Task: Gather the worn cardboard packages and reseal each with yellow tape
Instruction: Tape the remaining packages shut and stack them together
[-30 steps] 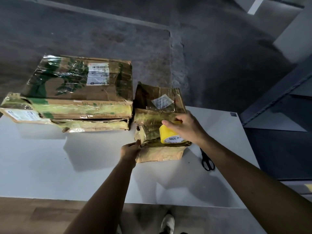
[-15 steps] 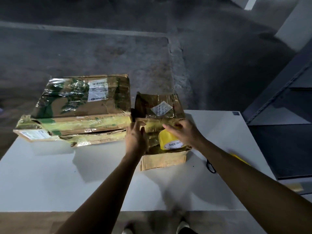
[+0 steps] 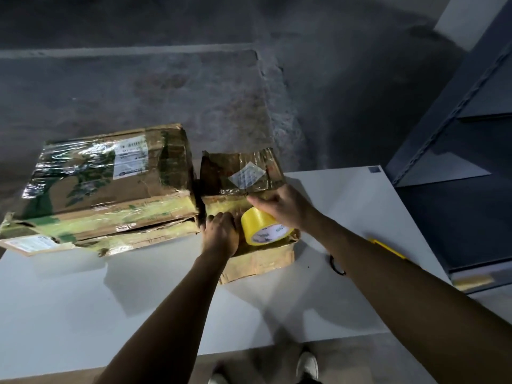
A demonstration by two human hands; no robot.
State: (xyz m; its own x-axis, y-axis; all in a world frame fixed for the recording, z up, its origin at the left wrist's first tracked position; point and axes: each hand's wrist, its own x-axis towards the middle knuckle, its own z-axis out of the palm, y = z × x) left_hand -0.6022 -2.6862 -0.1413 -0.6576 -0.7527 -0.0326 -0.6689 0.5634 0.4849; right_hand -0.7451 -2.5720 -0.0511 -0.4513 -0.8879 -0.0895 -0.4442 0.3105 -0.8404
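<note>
Tape (image 3: 261, 225) beneath right hand (image 3: 284, 207) (against package (image 3: 259, 262))

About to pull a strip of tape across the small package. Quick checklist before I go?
1. Grip on yellow tape roll: ok, right hand holds it against the small package.
2. Package steadied: ok, left hand presses on it.
3. Tape end stuck down: cannot tell, the hands cover it.
4. Scissors reachable: ok, on the table, partly under the right forearm.
5. Left side free for wrapping: not ok, larger packages sit tight beside it.
</note>
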